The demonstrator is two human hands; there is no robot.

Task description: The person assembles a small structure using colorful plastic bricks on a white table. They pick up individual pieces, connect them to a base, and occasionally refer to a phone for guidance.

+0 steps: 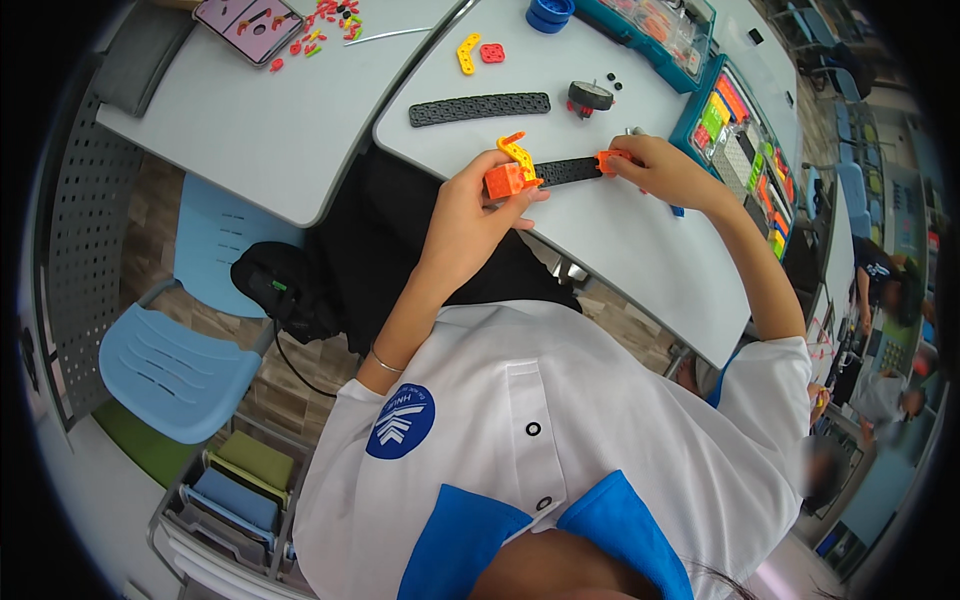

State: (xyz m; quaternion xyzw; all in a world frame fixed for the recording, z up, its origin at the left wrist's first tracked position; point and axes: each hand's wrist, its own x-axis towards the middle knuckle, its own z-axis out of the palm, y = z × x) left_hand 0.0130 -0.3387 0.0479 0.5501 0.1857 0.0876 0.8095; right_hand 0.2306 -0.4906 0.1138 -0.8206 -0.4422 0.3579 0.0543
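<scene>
Between my hands is a toy building assembly, with a black perforated strip as its middle. My left hand is closed round its left end, where an orange block and a bent yellow piece are joined. At the strip's right end, my right hand pinches an orange-red piece, partly covered by the fingers. Beyond them a second, slightly curved black perforated strip lies on the white table. A black wheel with red parts under it stands to its right.
A yellow angled piece, a red square piece and blue wheels lie farther back. Teal-edged parts boxes line the right. On the left table rest a phone and loose red pieces. Blue chairs stand left.
</scene>
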